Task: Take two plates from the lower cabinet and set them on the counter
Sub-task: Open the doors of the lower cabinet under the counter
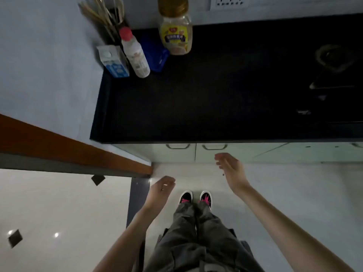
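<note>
I look straight down at a black counter point(216, 99) with pale green lower cabinet doors point(176, 154) beneath its front edge. Two metal handles, the left handle point(177, 146) and the right handle point(214, 147), sit side by side at the top of the shut doors. My right hand point(230, 169) hangs empty with fingers apart just below the right handle, not touching it. Lower and to the left, my left hand point(161, 188) is loosely curled and holds nothing. No plates are visible.
At the counter's back left stand a yellow-capped oil bottle point(175, 34), a red-capped white bottle point(135, 54), a small carton point(114, 61), a blue item point(155, 54) and a chopstick holder point(106, 14). A stove point(334, 75) lies at right. A brown door frame point(68, 148) is at left.
</note>
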Demonstrator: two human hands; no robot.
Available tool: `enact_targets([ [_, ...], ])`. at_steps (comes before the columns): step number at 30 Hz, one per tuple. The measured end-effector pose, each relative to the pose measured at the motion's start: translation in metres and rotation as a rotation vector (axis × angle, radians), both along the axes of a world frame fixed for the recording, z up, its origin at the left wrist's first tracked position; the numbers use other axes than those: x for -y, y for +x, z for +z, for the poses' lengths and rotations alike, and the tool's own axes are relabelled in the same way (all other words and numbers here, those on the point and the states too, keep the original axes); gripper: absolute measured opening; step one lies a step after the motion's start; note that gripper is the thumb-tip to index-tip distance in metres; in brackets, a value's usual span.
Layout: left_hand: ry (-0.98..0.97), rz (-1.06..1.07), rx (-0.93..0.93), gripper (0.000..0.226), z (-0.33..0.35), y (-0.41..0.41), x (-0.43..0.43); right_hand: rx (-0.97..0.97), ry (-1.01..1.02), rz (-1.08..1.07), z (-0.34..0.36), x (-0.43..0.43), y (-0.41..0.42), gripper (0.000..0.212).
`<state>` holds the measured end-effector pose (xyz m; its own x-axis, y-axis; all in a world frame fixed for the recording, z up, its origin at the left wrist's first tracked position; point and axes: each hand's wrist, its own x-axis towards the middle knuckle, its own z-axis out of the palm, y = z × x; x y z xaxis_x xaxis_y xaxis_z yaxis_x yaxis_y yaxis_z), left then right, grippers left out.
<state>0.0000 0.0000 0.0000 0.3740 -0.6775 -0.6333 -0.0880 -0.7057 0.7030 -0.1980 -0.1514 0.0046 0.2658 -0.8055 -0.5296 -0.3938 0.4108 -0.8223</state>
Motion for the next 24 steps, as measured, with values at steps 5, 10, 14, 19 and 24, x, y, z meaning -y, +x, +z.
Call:
enact_targets([
  [5, -0.115, -0.316, 0.436, 0.031, -0.044, 0.015, 0.057, -0.267, -0.709, 0.577, -0.027, 0.059, 0.035, 0.048],
  [10, -0.22, -0.549, 0.796, 0.048, -0.108, 0.024, 0.108, -0.536, -1.019, 1.063, -0.065, 0.114, 0.071, 0.064],
  [14, -0.199, -0.522, 0.985, 0.03, -0.139, 0.021, 0.127, -0.554, -1.114, 1.141, -0.081, 0.13, 0.076, 0.063],
  [19, -0.274, -0.348, 0.933, 0.033, -0.151, 0.014, 0.124, -0.499, -1.108, 1.091, -0.084, 0.13, 0.075, 0.062],
  [24, -0.24, -0.428, 0.857, 0.037, -0.148, 0.009, 0.083, -0.5, -1.079, 1.105, -0.082, 0.13, 0.075, 0.063],
])
